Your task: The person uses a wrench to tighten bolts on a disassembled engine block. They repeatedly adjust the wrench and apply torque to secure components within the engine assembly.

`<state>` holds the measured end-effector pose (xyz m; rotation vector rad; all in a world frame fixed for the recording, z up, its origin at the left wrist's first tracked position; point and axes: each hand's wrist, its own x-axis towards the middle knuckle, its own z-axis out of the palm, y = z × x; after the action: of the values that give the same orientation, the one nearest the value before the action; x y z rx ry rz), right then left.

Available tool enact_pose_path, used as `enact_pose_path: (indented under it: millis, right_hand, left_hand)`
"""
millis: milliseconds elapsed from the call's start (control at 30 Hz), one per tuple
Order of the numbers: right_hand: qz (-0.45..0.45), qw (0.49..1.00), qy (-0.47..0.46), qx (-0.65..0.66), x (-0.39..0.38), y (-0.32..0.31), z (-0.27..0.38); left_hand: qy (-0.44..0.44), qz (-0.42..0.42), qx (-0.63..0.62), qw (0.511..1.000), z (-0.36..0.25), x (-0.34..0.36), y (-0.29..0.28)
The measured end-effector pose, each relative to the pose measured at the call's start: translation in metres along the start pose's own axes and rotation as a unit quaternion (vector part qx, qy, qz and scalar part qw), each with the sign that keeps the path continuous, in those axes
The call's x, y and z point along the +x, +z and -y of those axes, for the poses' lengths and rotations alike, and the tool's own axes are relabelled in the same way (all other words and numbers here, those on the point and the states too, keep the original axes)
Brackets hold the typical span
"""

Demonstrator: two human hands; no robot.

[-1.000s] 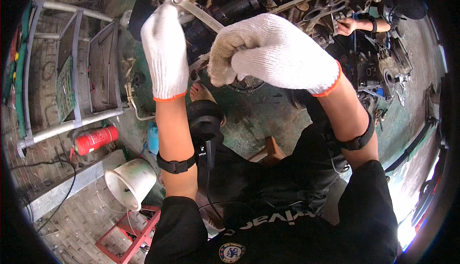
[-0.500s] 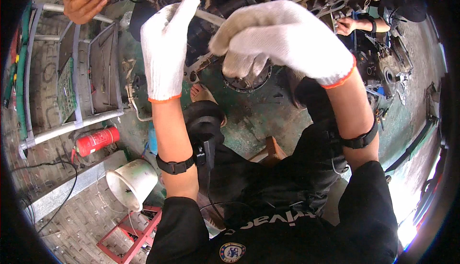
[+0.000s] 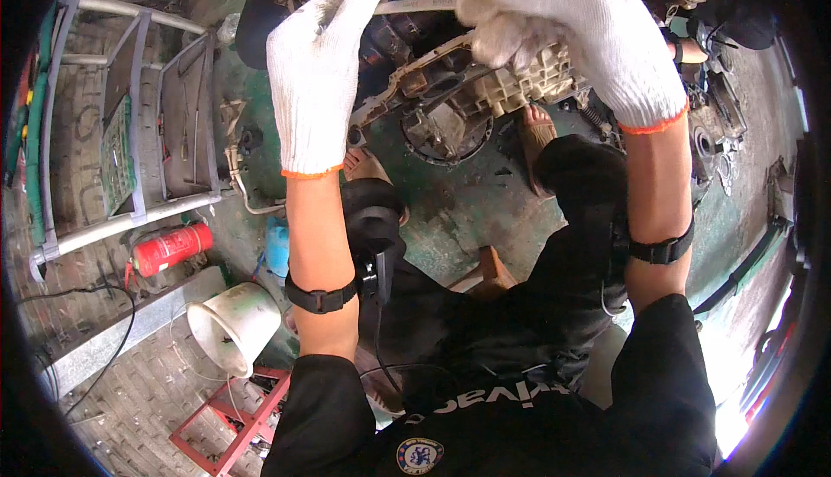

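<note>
A slim silver-grey bar [image 3: 420,4], its kind not clear, spans level between my two white-gloved hands above the engine. My left hand [image 3: 325,70] is closed on its left end, the thumb stretched along it. My right hand [image 3: 563,22] curls its fingers round the other end. Both tips of the bar are hidden in the gloves. Below and behind the hands lies a dirty, opened engine [image 3: 519,79] with metal castings and dark shafts.
A metal rack [image 3: 138,217] stands at the left, beside a red fire extinguisher [image 3: 173,249] and a white bucket [image 3: 247,321]. A red metal frame [image 3: 234,429] sits lower left. Loose engine parts [image 3: 714,135] lie at right. Another person's arm [image 3: 690,51] shows at upper right.
My right hand has moved right and up, away from the left one, so more of the bar shows. My left hand shifted slightly right. The other person's hand at upper left has mostly left view.
</note>
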<state>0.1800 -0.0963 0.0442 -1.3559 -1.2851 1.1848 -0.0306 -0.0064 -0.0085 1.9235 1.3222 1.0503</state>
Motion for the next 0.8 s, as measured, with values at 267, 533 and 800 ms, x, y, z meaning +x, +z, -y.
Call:
enact_pose_path:
  millis: [267,533,800]
  right_hand:
    - [0.299,0.950,-0.094,-0.003,-0.002,0.022,-0.020]
    - [0.146,0.943,-0.284,-0.096,-0.006,0.095,-0.046]
    - [0.216,0.927,-0.297,-0.072,-0.008,0.073,-0.035]
  left_hand:
    - [0.006,0.006,-0.028,1.000,-0.001,-0.001,-0.002]
    - [-0.035,0.028,-0.066,0.997,-0.003,-0.002,-0.002]
    - [-0.080,-0.037,-0.259,0.962,0.000,-0.004,-0.014]
